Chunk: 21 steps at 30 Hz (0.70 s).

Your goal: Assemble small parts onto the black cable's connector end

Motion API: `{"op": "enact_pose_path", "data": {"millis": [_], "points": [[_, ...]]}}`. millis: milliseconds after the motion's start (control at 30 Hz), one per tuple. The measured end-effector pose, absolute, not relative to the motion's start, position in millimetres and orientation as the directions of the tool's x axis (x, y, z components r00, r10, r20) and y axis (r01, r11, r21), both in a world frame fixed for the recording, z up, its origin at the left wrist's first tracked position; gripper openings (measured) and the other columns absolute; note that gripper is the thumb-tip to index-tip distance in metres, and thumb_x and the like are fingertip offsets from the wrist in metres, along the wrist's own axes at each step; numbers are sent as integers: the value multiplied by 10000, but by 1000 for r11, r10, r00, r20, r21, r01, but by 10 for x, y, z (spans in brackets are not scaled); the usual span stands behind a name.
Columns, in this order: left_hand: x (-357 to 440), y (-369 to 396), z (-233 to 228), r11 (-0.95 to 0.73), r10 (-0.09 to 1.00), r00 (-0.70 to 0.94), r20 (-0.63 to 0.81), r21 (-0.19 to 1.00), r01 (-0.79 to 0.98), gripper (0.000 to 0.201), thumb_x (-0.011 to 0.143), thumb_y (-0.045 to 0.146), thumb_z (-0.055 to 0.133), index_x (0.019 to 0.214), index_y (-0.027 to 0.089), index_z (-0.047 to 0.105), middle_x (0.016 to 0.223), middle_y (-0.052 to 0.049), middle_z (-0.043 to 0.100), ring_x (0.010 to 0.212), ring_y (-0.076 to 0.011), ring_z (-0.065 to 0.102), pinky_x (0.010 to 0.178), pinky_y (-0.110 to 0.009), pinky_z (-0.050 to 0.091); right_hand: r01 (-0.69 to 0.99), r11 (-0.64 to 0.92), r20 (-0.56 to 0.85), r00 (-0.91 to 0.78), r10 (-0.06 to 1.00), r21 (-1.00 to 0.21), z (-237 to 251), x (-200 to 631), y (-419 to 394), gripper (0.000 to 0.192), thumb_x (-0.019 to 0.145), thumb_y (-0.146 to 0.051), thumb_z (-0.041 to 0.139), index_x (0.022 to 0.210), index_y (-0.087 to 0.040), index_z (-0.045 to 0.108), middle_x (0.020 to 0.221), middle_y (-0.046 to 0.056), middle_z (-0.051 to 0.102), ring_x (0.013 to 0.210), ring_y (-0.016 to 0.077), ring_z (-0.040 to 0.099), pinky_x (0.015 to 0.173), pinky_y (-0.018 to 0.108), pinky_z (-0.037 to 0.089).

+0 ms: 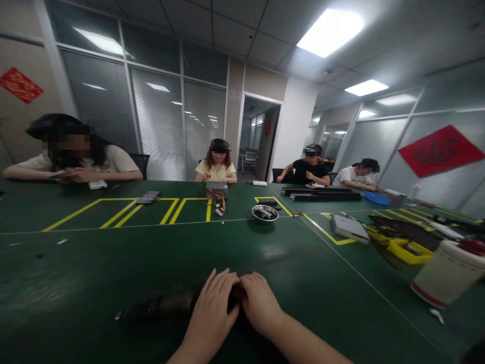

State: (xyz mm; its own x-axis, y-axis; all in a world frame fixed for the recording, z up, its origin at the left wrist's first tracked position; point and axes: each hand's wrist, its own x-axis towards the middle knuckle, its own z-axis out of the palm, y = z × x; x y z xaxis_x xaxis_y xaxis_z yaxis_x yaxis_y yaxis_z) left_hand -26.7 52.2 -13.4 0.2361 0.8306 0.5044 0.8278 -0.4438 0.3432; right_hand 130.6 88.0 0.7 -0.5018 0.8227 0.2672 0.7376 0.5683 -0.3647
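Both hands, left hand (214, 303) and right hand (257, 301), rest fingers pressed together on a long dark blurred object (159, 307) at six o'clock of the green surface (94, 273), seemingly steadying it; shifting it calls for a firmer grip.

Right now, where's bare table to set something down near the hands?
Free: green mat between the left hand, right hand and metal bowl; also left, below the yellow tape lines. Crowded: right side, around the yellow tray and white cup.

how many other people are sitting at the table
4: one person at far left, one in a yellow top at centre, one in black and one in white at right. Others may be hidden.
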Motion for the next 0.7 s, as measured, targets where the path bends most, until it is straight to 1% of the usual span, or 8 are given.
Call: {"op": "enact_pose_path", "data": {"millis": [67,167,233,333,467,533,633,700], "points": [[-264,510,-117,-485,812,279,513,326,812,481,791,150,529,1254,270,479,1308,-20,555,1275,-228,461,1160,-497,256,742,579,232,-530,815,-338,11,1317,904,202,904,-153,484,1030,-193,636,989,54,665,941,204,589,910,325,384],[-266,473,-57,-517,798,316,514,312,797,480,828,172,515,1294,275,461,1324,-18,548,1281,-222,462,1158,-504,272,769,594,265,-537,801,-237,63,1385,945,165,921,-191,476,966,-195,635,962,54,658,915,212,578,844,314,396],[-279,448,-18,-524,794,321,517,313,792,444,859,201,502,1295,277,470,1321,-19,553,1280,-221,465,1156,-508,277,799,573,297,-510,807,-185,137,1521,985,149,925,-203,478,908,-202,626,939,46,651,907,212,570,839,315,388],[-306,426,1,-504,819,309,484,348,790,399,890,247,486,1287,284,498,1323,-22,556,1280,-233,470,1135,-529,307,860,484,319,-419,850,-159,260,1963,1039,119,906,-200,503,863,-212,614,925,54,642,898,218,566,827,317,375],[-318,435,-43,-439,884,293,364,431,788,372,904,310,479,1272,315,532,1336,-8,553,1288,-254,463,1094,-541,358,950,266,356,-194,914,-165,260,3044,1004,148,911,-219,465,845,-219,597,922,104,639,900,232,575,794,326,376],[-312,450,-81,-433,897,316,310,466,772,357,900,325,488,1251,320,555,1333,2,557,1289,-246,463,1108,-512,348,975,136,327,-73,942,-173,153,3716,936,183,911,-307,437,827,-229,579,897,86,638,857,243,587,757,338,401],[-311,481,-156,-420,907,340,247,513,749,357,887,368,518,1236,322,576,1358,4,539,1304,-247,445,1130,-492,316,983,18,349,48,936,-182,-73,4666,802,257,870,-406,407,764,-222,552,815,87,637,782,260,607,715,355,440],[-323,500,-211,-384,923,333,195,542,748,398,888,440,515,1267,325,560,1407,-5,494,1336,-272,403,1130,-520,300,985,-39,390,104,915,-170,-212,5162,710,286,846,-438,393,704,-230,528,745,99,633,734,275,620,680,370,455]]}}
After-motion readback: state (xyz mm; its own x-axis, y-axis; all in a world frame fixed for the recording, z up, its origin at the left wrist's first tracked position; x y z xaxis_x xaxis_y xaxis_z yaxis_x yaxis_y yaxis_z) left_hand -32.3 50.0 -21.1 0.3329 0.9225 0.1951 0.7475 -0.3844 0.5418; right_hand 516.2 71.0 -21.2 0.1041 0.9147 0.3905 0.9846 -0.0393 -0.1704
